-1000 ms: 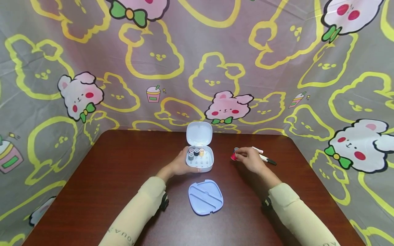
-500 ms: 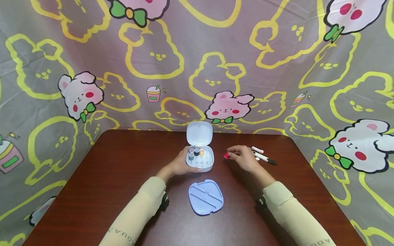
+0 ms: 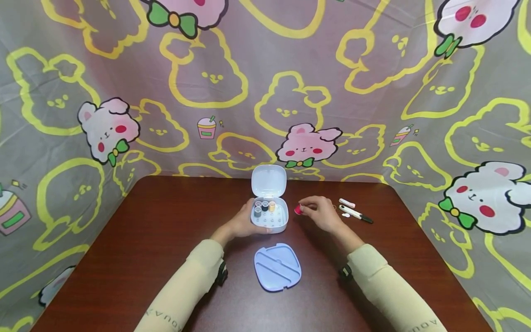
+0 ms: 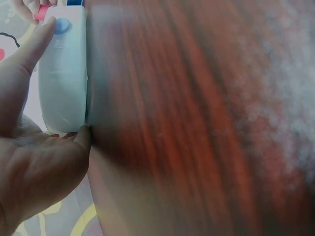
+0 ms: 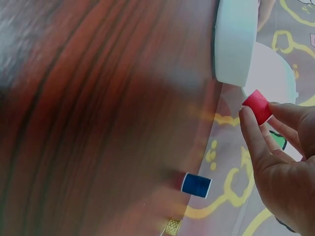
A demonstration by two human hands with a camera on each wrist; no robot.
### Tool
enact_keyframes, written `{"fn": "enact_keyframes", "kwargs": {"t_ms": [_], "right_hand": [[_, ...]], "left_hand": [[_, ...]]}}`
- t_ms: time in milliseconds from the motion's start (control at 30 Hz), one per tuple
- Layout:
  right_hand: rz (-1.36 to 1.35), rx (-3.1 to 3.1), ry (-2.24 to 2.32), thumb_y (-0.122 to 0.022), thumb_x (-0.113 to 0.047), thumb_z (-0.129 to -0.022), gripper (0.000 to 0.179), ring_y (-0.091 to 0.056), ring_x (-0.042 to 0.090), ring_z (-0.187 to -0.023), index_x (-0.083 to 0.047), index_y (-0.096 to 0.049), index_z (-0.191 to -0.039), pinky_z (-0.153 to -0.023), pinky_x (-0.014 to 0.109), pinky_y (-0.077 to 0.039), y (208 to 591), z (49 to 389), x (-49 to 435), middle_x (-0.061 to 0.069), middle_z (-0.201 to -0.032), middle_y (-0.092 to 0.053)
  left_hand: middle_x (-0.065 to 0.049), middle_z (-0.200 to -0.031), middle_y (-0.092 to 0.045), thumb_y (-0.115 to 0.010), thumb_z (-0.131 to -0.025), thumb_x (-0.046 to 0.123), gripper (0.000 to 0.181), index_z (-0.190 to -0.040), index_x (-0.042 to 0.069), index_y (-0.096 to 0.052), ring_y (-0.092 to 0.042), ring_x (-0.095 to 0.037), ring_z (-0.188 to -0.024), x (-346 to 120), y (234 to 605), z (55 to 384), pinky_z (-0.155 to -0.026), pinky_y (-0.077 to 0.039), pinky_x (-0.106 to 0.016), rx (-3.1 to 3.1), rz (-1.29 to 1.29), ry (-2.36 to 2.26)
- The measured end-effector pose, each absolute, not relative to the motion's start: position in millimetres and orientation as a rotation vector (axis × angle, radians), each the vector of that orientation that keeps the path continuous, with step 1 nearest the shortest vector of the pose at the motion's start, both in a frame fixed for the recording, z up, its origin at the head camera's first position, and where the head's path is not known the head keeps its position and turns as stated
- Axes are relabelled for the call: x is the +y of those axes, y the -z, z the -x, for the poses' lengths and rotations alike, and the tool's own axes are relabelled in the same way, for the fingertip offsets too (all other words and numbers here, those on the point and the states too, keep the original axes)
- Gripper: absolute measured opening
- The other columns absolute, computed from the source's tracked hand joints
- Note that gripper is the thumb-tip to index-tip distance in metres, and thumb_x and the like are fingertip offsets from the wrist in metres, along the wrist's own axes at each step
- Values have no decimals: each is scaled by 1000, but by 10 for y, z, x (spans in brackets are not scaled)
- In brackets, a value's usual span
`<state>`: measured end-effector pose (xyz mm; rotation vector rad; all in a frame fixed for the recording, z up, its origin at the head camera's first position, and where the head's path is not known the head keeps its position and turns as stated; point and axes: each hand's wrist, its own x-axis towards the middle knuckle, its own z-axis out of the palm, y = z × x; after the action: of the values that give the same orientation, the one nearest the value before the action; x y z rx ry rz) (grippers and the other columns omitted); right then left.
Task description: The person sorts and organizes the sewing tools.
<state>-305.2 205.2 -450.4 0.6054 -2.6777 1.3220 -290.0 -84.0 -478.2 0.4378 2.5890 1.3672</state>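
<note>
The right hand (image 3: 321,212) pinches a red spool (image 5: 257,106) between thumb and fingertips, near the right side of the open white box (image 3: 279,228), whose left side the left hand (image 3: 242,222) grips.

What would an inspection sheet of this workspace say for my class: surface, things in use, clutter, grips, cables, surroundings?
Surface: brown table.
Job's things: open white box, four spools inside; red spool outside it; blue spool standing on the table.
Clutter: blue tray on the box's near side; pen-like tool, pink-and-white piece and gold piece to the right, uses unclear.
Grips: left grip holds the box; right grip pinches the red spool.
Cables: nothing seen.
Surroundings: cartoon-print cloth behind and at both sides.
</note>
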Motion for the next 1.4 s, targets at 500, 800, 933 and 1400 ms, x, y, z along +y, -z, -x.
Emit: {"fn": "enact_keyframes", "kwargs": {"t_ms": [500,800,933,1400], "right_hand": [[-642,-2671,-1349,-71,-2,-94,21,-74,25,-88,8,-73,-113,-76,34,-59,4529,3050,1871,15,-98,-76],[-665,-2675,-1311,-72,-4,-95,22,-74,23,-90,6,-73,-114,-77,36,-60,4521,3069,1786,14,-102,-76],[-701,-2670,-1357,-70,-3,-95,22,-74,24,-91,7,-73,-114,-79,37,-60,4506,3076,1734,16,-104,-75],[-732,-2703,-1287,-73,-7,-94,23,-71,27,-100,3,-75,-115,-87,43,-58,4441,3096,1538,12,-109,-74]], "left_hand": [[-13,-141,-45,-95,-69,37,115,-155,8,-25,-46,-29,-127,-835,4804,2888,-110,-38,-49,2599,-432,-1377],[-13,-143,-44,-95,-70,39,116,-156,9,-24,-46,-28,-128,-859,4809,2913,-112,-38,-49,2592,-443,-1361],[-12,-142,-45,-95,-70,39,115,-156,9,-24,-46,-27,-128,-864,4818,2920,-111,-38,-49,2593,-450,-1360],[-13,-142,-44,-95,-71,37,114,-155,9,-24,-45,-28,-128,-855,4809,2916,-111,-38,-49,2572,-471,-1400]]}}
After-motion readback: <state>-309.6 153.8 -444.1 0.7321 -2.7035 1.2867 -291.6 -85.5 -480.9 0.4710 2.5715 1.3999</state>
